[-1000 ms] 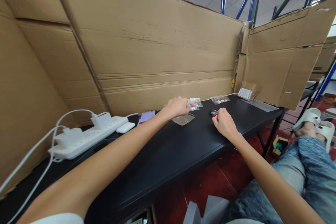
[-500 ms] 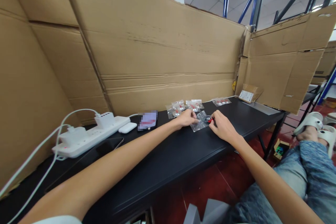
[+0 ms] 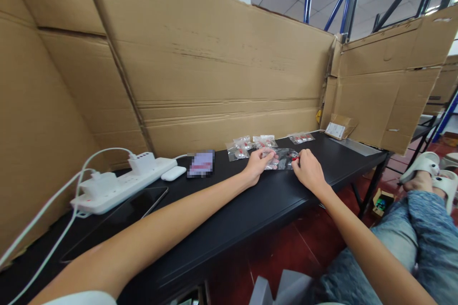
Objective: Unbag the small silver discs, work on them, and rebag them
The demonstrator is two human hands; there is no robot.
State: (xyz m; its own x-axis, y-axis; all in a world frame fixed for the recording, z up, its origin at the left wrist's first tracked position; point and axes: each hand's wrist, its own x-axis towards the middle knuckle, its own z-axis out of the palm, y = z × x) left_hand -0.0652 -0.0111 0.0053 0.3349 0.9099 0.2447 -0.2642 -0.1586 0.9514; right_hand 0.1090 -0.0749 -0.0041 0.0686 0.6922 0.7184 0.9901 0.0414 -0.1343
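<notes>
Over the black table (image 3: 236, 214), my left hand (image 3: 256, 166) is closed on the left end of a clear plastic bag (image 3: 282, 158), which is stretched between my hands. My right hand (image 3: 308, 167) pinches a small round item with red on it (image 3: 295, 156) at the bag's right end; whether it is inside the bag I cannot tell. Just behind my left hand lie several clear packets (image 3: 240, 153) holding round silver and red pieces. More such packets (image 3: 301, 138) lie farther right, near the cardboard.
Cardboard walls (image 3: 229, 76) enclose the back and sides. On the left are a white power strip (image 3: 121, 190) with cables, a white case (image 3: 173, 173), a phone (image 3: 201, 164) and a dark tablet-like device (image 3: 136, 207). A brown parcel (image 3: 338, 128) sits at the far right. Someone's legs (image 3: 429, 219) show on the right.
My left hand has taken hold of the bag, which was lying flatter, and lifted it. My right hand has shifted slightly right with the small round item.
</notes>
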